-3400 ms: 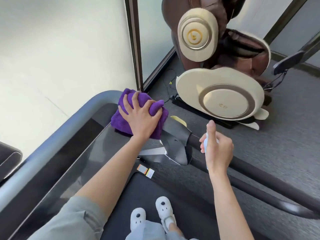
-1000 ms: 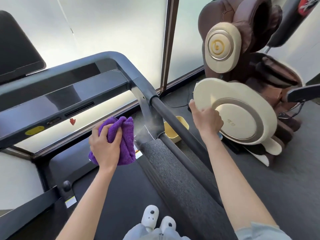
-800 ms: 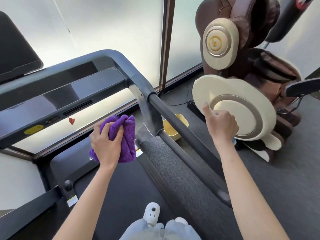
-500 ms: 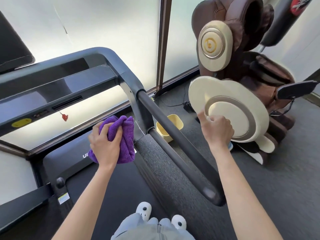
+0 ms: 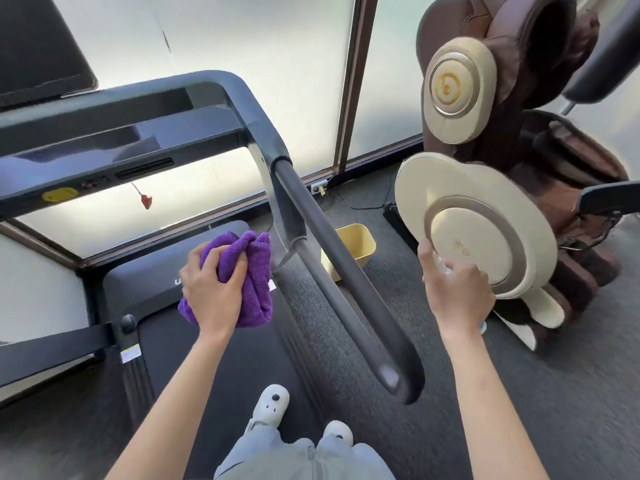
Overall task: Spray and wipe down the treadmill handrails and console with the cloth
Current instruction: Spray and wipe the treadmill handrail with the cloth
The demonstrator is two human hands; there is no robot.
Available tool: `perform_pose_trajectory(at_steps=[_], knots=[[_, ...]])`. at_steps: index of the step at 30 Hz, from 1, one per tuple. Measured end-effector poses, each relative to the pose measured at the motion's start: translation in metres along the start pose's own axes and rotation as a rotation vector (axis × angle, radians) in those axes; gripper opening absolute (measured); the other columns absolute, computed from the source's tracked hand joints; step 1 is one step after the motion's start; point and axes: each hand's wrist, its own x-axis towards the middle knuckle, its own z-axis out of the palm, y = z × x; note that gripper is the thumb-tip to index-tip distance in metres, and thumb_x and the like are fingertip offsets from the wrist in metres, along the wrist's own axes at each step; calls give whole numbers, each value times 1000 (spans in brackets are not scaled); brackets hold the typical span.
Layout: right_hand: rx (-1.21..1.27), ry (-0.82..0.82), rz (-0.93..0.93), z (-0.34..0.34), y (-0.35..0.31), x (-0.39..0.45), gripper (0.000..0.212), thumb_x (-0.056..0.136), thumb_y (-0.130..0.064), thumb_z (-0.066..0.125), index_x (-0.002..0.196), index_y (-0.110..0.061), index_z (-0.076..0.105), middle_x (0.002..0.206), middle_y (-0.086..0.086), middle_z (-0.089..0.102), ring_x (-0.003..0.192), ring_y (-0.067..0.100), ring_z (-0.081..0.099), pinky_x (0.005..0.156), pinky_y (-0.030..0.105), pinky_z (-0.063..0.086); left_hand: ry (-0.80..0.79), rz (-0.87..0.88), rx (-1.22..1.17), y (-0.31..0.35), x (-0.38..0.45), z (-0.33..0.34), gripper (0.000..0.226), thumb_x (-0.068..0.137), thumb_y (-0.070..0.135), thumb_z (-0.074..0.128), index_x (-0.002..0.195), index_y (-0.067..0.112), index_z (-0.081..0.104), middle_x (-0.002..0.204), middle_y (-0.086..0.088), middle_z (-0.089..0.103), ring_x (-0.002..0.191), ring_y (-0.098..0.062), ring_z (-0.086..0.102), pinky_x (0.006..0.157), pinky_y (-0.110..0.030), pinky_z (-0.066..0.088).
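Person standing on the treadmill belt [image 5: 221, 375], seen from above, both forearms extended forward. The left hand [image 5: 211, 292] grips a bunched purple cloth [image 5: 254, 271]; its fingers [image 5: 239, 268] are curled round the folds and clamped on the fabric. The cloth is held in the air just left of the right-side handrail [image 5: 346, 282], near the point where the rail meets the grey upright [image 5: 273, 174], and apart from both. The right hand [image 5: 457, 289] is on the far side of that handrail, its fingers closed round a small spray bottle [image 5: 445, 268]; only a pale sliver of the bottle shows above the knuckles and a bluish edge below the wrist, and which way the nozzle faces cannot be told. The handrail runs diagonally from the upright down to a rounded free end [image 5: 401, 379] between the two arms. The console [image 5: 104, 147] spans the upper left, carrying a yellow label [image 5: 59, 195] and a red safety clip [image 5: 146, 201] hanging on a cord. A second rail [image 5: 52, 348] crosses the lower left. White shoes [image 5: 272, 407] rest on the belt. On the grey carpet [image 5: 554, 393] to the right stand a yellow bin [image 5: 349, 247] just beyond the handrail and a brown and cream massage chair [image 5: 485, 216]. Frosted window panels [image 5: 277, 46] fill the background.
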Motion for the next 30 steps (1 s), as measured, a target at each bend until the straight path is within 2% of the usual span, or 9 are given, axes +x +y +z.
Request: perform_pose_trajectory(at_steps=[4,7,10,15,20,24,26,28,30], knots=[[11,-52,-14,-1,-1,-10,72,72,-81,25,46,-14,30,45,2,29,48,26,29,53,34,23,0,-10,7,0,-15,2,22,91,28,66,109,16,70,124,-5,57,113,-31,46,94,-34,31],[38,-66,-25,-3,-6,-11,63,71,-76,28,46,-18,22,46,-2,19,47,21,20,53,35,22,0,-10,20,1,-24,4,23,91,29,66,109,16,70,124,-6,57,112,-31,46,93,-35,33],[74,-64,-22,-3,-4,-10,65,72,-77,27,47,-16,25,45,0,23,48,22,24,53,34,22,15,-9,32,0,-29,3,22,91,29,66,108,15,70,124,-5,57,111,-31,47,93,-34,32],[42,-7,-16,-10,26,-21,94,74,-86,21,58,-1,58,57,15,61,63,38,55,61,37,34,28,-36,37,1,-35,2,20,91,25,67,107,14,70,126,-5,56,115,-32,46,95,-31,29],[-9,-66,12,-21,53,-49,92,74,-84,22,57,-1,59,56,13,61,62,36,55,60,36,29,7,-31,37,2,-41,7,21,91,28,67,108,16,70,125,-5,56,116,-32,46,96,-35,32],[8,-76,68,-23,56,-63,71,72,-76,27,46,-11,34,43,5,37,49,29,36,57,37,29,-23,-20,14,6,-48,13,31,88,40,61,107,18,70,124,-3,56,115,-30,46,97,-41,36],[34,-79,67,-23,54,-65,67,73,-74,29,46,-14,29,42,3,32,47,25,31,56,37,28,-30,-17,6,9,-51,15,35,86,45,57,107,19,70,124,-2,56,115,-29,45,98,-41,36],[55,-72,66,-22,56,-64,71,74,-77,27,47,-11,34,43,5,36,48,26,34,56,36,28,-29,-16,3,9,-55,14,36,86,46,57,107,20,70,124,-1,56,114,-27,45,97,-40,36],[66,-58,66,-21,59,-63,84,75,-82,24,52,-4,47,47,8,48,52,29,44,58,37,30,-20,-17,1,8,-59,12,30,88,41,61,107,20,70,124,0,56,114,-28,45,98,-40,36]])
